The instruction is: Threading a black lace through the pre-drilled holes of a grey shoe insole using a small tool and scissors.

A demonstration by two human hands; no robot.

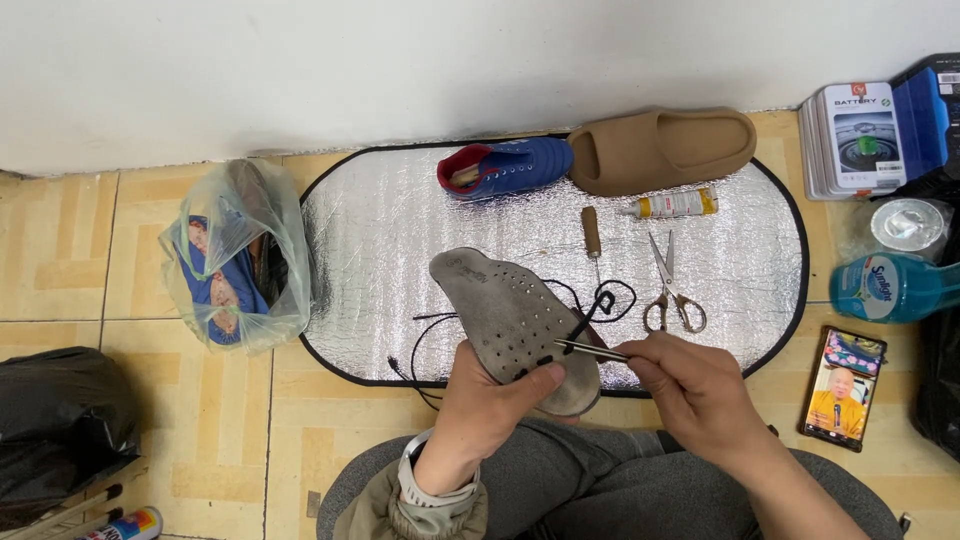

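My left hand [488, 400] grips the near end of a grey perforated insole [505, 315], thumb pressed on top. My right hand [695, 390] pinches a thin metal tool, like tweezers [590, 348], whose tip meets a black cord [598, 303] looped at the insole's right edge. More of the cord trails onto the silver foil mat [400, 240] under the insole. Both hands hover above my lap in grey trousers.
On the mat lie a blue shoe [510, 167], a tan slide sandal [665, 148], a glue tube [680, 204], an awl [592, 233] and scissors [670, 285]. A plastic bag [238, 255] sits left; a phone [845, 388], blue bottle [890, 287] and boxes [865, 135] sit right.
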